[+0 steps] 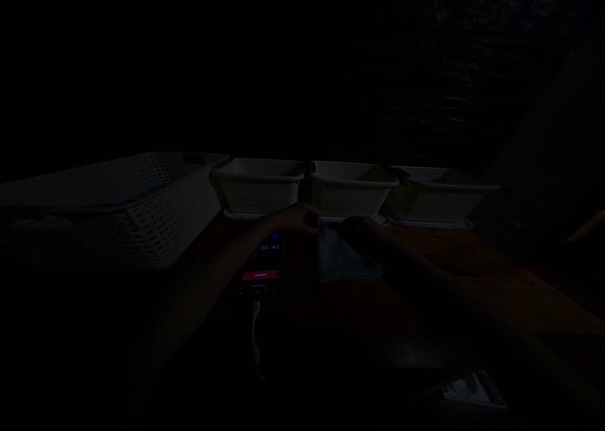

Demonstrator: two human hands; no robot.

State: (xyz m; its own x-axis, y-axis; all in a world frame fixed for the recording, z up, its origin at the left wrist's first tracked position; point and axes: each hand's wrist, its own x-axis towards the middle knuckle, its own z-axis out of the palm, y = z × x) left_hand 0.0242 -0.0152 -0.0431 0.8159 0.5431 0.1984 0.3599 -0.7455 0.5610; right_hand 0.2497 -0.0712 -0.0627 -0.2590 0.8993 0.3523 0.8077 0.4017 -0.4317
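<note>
The scene is very dark. A light, textured cloth [350, 258], knitted in look, lies on the wooden table in front of me. At its upper left corner, my left hand [302, 218] is closed, with thumb and fingers curled into a pinch on the edge. My right hand [363, 229] is bent over the cloth's upper right edge with its fingers closed on it; the fingertips are lost in shadow. Beneath my left forearm lies a lit phone [261, 264] showing a timer and a red button.
Three pale tubs, a left one [262, 188], a middle one [352, 191] and a right one [437, 198], stand in a row behind my hands. A large perforated basket [165, 220] is at left. A white cable [255, 314] runs from the phone. A shiny flat item [472, 390] lies lower right.
</note>
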